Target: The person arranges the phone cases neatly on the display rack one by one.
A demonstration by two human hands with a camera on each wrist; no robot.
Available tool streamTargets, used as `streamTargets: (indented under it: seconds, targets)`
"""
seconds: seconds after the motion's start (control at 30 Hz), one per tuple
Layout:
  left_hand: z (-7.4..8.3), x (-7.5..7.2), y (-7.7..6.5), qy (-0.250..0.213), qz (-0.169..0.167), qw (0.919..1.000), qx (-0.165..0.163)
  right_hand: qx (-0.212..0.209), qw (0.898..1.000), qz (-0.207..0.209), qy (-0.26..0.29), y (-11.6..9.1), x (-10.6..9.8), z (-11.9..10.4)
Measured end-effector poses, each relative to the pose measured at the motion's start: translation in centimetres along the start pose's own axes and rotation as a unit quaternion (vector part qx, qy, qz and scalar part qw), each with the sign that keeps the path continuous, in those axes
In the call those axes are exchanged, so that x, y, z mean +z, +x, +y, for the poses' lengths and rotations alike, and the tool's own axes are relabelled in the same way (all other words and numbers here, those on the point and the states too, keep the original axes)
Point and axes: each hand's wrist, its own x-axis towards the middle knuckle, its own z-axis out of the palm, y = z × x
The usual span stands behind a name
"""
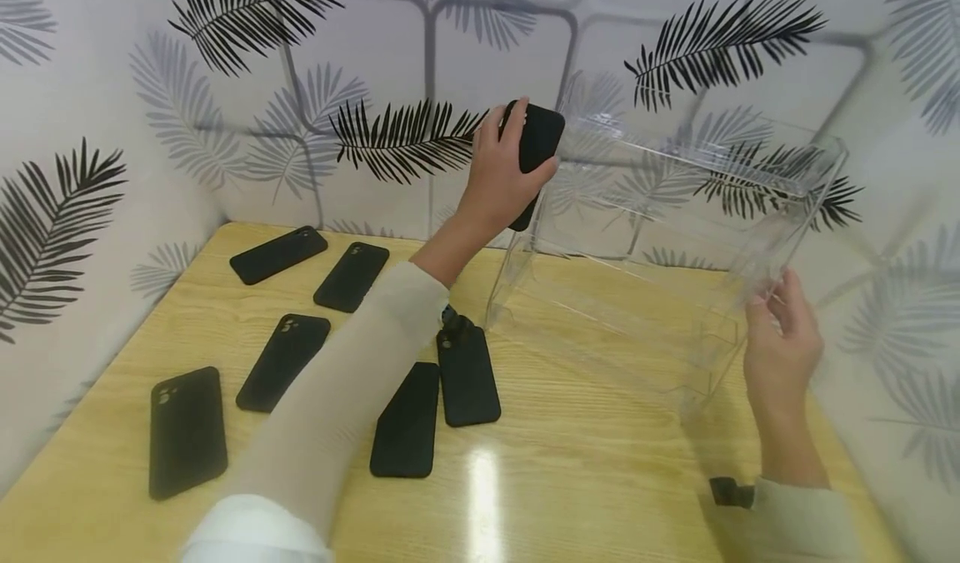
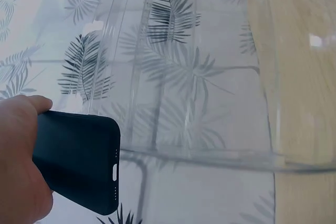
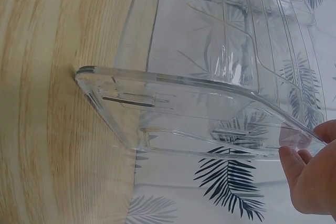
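Observation:
My left hand (image 1: 497, 171) grips a black phone case (image 1: 542, 140) by its long edges, beside the upper left end of a clear acrylic display rack (image 1: 823, 181). In the left wrist view the case (image 2: 79, 156) shows its inner side and a bottom edge with a charging-port cutout; thumb and fingers (image 2: 42, 102) wrap its far end. The rack is tiered, with transparent shelves and side panels. At its right side, my right hand (image 1: 783, 351) pinches the edge of the side panel (image 3: 178, 81), thumb and fingers on either face.
Several more black phone cases lie on the wooden table (image 1: 600, 480), such as one at the front left (image 1: 187, 434) and one near the rack's left foot (image 1: 468, 380). Behind the table rises a wall (image 1: 375, 47) with a leaf pattern.

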Motion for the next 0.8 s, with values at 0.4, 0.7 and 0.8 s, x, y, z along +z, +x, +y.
streamTargets:
  seconds: [0.4,0.7,0.8]
  targets:
    - [4.3,1.3,4.3,0.000,-0.008,0.9997,0.024,-0.008,1.000,-0.008,-0.021,0.2,0.0,0.2]
    - [7.2,2.1,7.2,0.015,0.003,0.9983,0.055,-0.015,0.999,-0.010,-0.033,0.3,-0.2,0.4]
    - [7.7,2.7,8.1,0.023,0.009,0.9978,0.061,-0.016,0.999,-0.008,-0.033,0.3,-0.2,0.5]
